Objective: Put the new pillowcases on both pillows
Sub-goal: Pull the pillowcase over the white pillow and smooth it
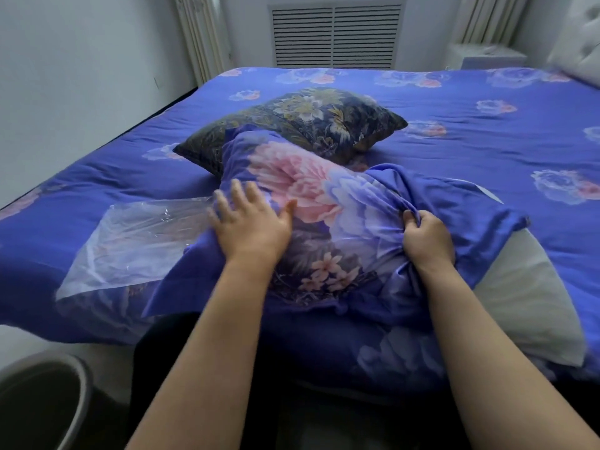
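Now my left hand (251, 222) lies flat with straight fingers on the pillow in the new blue pillowcase (311, 203) with big pink flowers, at the near edge of the bed (454, 131). My right hand (427, 237) grips a bunch of this pillowcase's cloth in a closed fist. Just behind lies the second pillow (308, 125) in a dark flowered cover, and a clear plastic bag (139, 241) lies to the left.

The bed (454, 131) carries a dark floral pillow (302, 125), a clear plastic bag (136, 241), a grey pillow (526, 303) and a half-covered pillow (324, 196)
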{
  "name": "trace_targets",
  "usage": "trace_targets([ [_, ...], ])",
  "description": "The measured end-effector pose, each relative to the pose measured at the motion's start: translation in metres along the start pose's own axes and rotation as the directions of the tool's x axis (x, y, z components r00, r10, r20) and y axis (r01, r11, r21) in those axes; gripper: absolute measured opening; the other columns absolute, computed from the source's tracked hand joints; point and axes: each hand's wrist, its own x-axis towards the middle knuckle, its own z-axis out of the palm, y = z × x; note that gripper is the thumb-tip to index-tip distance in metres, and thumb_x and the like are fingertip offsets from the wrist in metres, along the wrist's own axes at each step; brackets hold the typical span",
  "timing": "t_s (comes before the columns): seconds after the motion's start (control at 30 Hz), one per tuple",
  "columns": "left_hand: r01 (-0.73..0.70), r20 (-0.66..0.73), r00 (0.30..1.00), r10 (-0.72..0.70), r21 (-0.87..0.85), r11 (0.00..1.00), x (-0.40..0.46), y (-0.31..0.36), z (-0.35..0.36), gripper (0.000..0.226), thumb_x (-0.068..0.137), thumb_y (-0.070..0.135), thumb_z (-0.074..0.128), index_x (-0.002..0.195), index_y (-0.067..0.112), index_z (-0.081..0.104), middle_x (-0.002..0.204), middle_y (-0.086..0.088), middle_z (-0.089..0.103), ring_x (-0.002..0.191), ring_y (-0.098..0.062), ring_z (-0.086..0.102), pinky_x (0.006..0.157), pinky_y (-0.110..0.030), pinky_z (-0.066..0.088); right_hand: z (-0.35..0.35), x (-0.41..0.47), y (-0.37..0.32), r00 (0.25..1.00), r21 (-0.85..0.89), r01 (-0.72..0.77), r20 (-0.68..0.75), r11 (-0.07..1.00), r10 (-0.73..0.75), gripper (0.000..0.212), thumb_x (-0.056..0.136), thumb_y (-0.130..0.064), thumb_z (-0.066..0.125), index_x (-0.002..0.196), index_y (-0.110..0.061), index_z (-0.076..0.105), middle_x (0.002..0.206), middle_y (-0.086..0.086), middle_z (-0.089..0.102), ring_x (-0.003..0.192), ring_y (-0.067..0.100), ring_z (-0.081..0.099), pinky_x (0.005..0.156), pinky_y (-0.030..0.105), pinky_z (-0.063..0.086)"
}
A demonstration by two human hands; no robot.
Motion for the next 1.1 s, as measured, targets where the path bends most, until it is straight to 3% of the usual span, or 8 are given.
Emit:
trace_targets([
  [0.13,0.36,0.333,0.911,-0.241,-0.361,0.86,0.037,-0.043,-0.002,0.091,0.087,0.072,0.027,0.143,0.0,0.028,0.147,-0.024,0.034,0.134,-0.038,0.035,0.108,-0.045,0.028,0.005,-0.009,0.002,1.0,-0.045,0.02,0.0,0.999,-0.02,0.032,0.097,-0.038,0.041,0.077,-0.013,0.045,0.098,0.022,0.062,0.091,0.041,0.056,0.067,0.036,0.035],
  [0.37,0.559,0.575,0.792,-0.207,-0.547,0.623,0.014,-0.078,0.036,0.09,0.078,0.075,0.043,0.132,0.004,0.052,0.136,-0.021,0.05,0.121,-0.031,0.05,0.094,-0.033,0.036,0.012,-0.027,-0.033,0.989,-0.042,0.139,-0.038,0.989,-0.141,0.042,0.091,-0.035,0.054,0.126,-0.015,0.043,0.124,0.017,0.053,0.114,0.037,0.05,0.082,0.042,0.04],
  [0.47,0.574,0.566,0.814,-0.131,-0.748,0.333,0.012,-0.088,0.037,0.063,0.086,0.06,0.049,0.123,0.009,0.055,0.131,-0.005,0.053,0.09,-0.016,0.064,0.087,-0.031,0.043,0.022,-0.04,-0.055,0.886,-0.159,0.42,-0.142,0.894,-0.442,0.052,0.084,-0.031,0.062,0.132,-0.02,0.046,0.13,0.011,0.047,0.121,0.033,0.042,0.096,0.046,0.038],
  [0.57,0.531,0.524,0.847,-0.09,-0.842,0.091,0.015,-0.094,0.033,0.033,0.099,0.04,0.037,0.123,0.021,0.046,0.118,0.005,0.049,0.117,-0.012,0.053,0.091,-0.022,0.036,0.036,-0.054,-0.082,0.76,-0.166,0.634,-0.047,0.756,-0.648,0.043,0.081,-0.037,0.058,0.122,-0.021,0.057,0.13,0.007,0.053,0.122,0.029,0.047,0.101,0.043,0.035],
  [0.67,0.608,0.601,0.792,-0.108,-0.758,0.236,0.013,-0.104,0.029,0.05,0.092,0.058,0.042,0.124,0.021,0.052,0.115,0.0,0.058,0.108,-0.015,0.053,0.084,-0.032,0.043,0.057,-0.079,-0.11,0.631,-0.044,0.776,0.096,0.63,-0.77,0.042,0.086,-0.044,0.05,0.121,-0.022,0.06,0.134,0.006,0.054,0.127,0.029,0.046,0.107,0.048,0.033],
  [0.73,0.451,0.39,0.893,-0.227,-0.755,0.477,0.019,-0.109,0.031,0.05,0.087,0.056,0.055,0.103,0.01,0.065,0.103,-0.014,0.067,0.096,-0.021,0.061,0.074,-0.033,0.045,0.071,-0.096,-0.124,0.6,-0.042,0.796,0.186,0.604,-0.778,0.054,0.086,-0.059,0.039,0.129,-0.03,0.054,0.144,0.0,0.045,0.136,0.025,0.035,0.112,0.051,0.023],
  [0.83,0.243,-0.019,0.946,-0.323,-0.619,0.747,0.022,-0.112,0.023,0.04,0.087,0.044,0.061,0.074,0.006,0.058,0.076,-0.019,0.06,0.079,-0.032,0.058,0.063,-0.032,0.034,0.086,-0.088,-0.117,0.728,-0.167,0.666,0.361,0.727,-0.583,0.059,0.09,-0.064,0.027,0.144,-0.04,0.029,0.157,-0.008,0.018,0.145,0.018,0.011,0.116,0.052,0.001],
  [1.1,0.188,-0.249,0.935,-0.254,-0.263,0.946,0.022,-0.114,0.021,0.038,0.087,0.042,0.06,0.106,0.01,0.053,0.112,-0.02,0.057,0.106,-0.04,0.051,0.077,-0.045,0.041,0.058,-0.026,-0.035,0.922,-0.57,0.373,0.313,0.732,-0.227,0.052,0.096,-0.03,0.025,0.148,-0.027,0.022,0.158,-0.005,0.011,0.145,0.015,0.005,0.11,0.057,-0.011],
])
